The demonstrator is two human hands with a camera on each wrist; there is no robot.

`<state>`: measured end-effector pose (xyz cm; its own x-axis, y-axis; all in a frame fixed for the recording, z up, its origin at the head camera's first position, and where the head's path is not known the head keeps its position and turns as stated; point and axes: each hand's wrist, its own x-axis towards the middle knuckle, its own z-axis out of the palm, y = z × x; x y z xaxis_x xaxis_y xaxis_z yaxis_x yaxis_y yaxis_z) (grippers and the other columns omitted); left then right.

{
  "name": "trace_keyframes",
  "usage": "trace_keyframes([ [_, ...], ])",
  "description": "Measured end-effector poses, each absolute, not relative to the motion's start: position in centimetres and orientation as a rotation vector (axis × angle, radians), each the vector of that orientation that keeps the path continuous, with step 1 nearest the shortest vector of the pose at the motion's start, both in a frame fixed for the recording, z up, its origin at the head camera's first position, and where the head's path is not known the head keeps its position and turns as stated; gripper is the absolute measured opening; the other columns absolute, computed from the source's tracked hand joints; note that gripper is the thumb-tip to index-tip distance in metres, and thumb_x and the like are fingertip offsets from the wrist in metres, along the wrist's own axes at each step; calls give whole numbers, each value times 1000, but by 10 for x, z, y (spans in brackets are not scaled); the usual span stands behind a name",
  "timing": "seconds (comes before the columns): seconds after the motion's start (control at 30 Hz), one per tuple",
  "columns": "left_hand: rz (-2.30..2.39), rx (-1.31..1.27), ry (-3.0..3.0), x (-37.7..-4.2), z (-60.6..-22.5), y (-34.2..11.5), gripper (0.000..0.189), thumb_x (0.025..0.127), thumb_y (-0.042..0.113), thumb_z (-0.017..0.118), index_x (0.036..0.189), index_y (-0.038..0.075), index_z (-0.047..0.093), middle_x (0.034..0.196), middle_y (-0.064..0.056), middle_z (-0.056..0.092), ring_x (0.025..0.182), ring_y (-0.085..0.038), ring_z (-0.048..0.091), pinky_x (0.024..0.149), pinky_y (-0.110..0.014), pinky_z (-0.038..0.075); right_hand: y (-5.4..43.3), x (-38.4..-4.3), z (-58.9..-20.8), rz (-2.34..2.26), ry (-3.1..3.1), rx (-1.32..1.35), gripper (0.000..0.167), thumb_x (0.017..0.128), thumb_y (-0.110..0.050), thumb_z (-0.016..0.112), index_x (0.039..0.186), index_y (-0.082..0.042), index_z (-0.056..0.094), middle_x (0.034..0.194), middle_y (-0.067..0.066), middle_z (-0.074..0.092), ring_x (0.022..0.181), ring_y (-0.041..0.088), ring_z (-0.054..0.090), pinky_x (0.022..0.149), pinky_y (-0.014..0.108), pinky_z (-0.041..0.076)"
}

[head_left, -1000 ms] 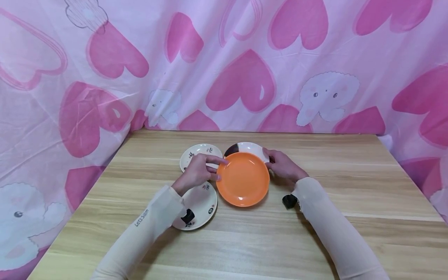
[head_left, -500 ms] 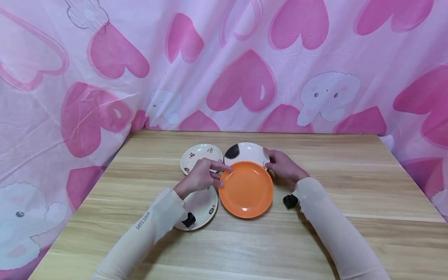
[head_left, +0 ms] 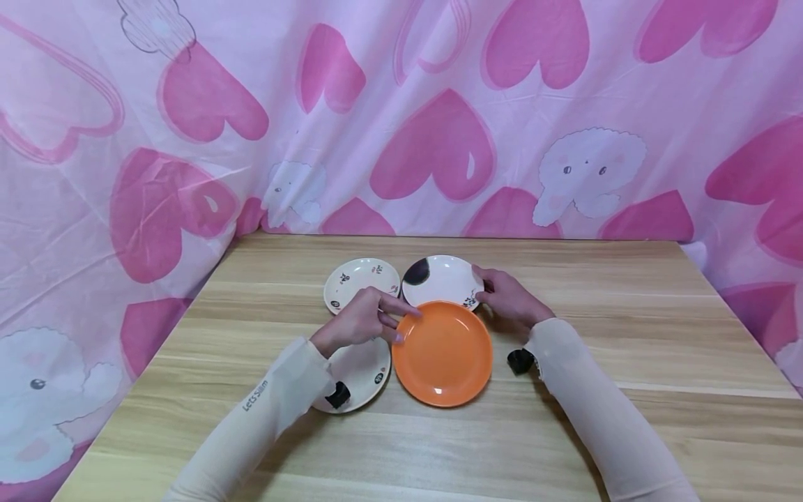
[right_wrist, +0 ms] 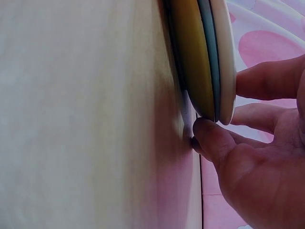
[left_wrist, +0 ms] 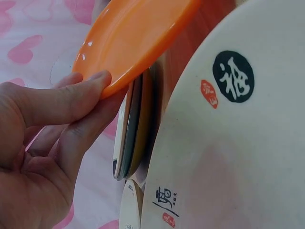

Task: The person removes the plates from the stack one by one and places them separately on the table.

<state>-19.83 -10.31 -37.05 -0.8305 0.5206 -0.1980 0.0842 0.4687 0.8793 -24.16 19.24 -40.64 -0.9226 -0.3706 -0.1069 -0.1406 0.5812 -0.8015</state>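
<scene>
My left hand [head_left: 364,317] pinches the left rim of an orange plate [head_left: 442,359], thumb on the upper face. In the left wrist view the plate is tilted and raised. My right hand [head_left: 509,296] holds the right edge of a stack of plates, thumb low at the rim and a finger against the top plate. On top is a white plate [head_left: 448,279] with a dark patch; a teal plate [right_wrist: 209,43] and a yellow plate [right_wrist: 190,47] lie beneath it. The orange plate overlaps the stack's near edge in the head view.
Left of the stack lies a small white patterned plate [head_left: 354,275]. A larger white plate [head_left: 364,369] with black and red characters sits under my left wrist. The wooden table [head_left: 596,279] ends at a pink heart-print curtain [head_left: 433,153].
My left hand has drawn the orange plate toward me, off most of the stack, so more of the white plate with the dark patch shows. The right hand has stayed in place.
</scene>
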Motion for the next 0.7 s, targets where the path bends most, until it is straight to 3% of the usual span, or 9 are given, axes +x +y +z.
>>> trace_keyframes([
  [0.27, 1294, 596, 2249, -196, -372, -101, 48, 74, -11, 81, 117, 9, 75, 120, -11, 74, 98, -23, 77, 84, -33, 62, 194, -242, -408, -1289, 2541, -449, 60, 100, -3, 49, 155, 3, 28, 159, 23, 38, 132, 32, 47, 117, 49, 39],
  [0.53, 1253, 676, 2226, -194, -372, -100, 49, 74, -11, 81, 119, 8, 75, 123, -13, 73, 96, -23, 77, 82, -32, 63, 194, -242, -408, -1306, 2518, -440, 61, 100, -2, 48, 156, 4, 24, 163, 24, 28, 147, 35, 35, 122, 52, 31],
  [0.7, 1136, 722, 2273, -192, -372, -99, 51, 75, -9, 81, 121, 10, 73, 127, -11, 72, 93, -20, 77, 80, -29, 63, 193, -241, -407, -1296, 2530, -430, 61, 99, -3, 48, 156, 4, 25, 163, 23, 28, 147, 34, 35, 123, 52, 31],
])
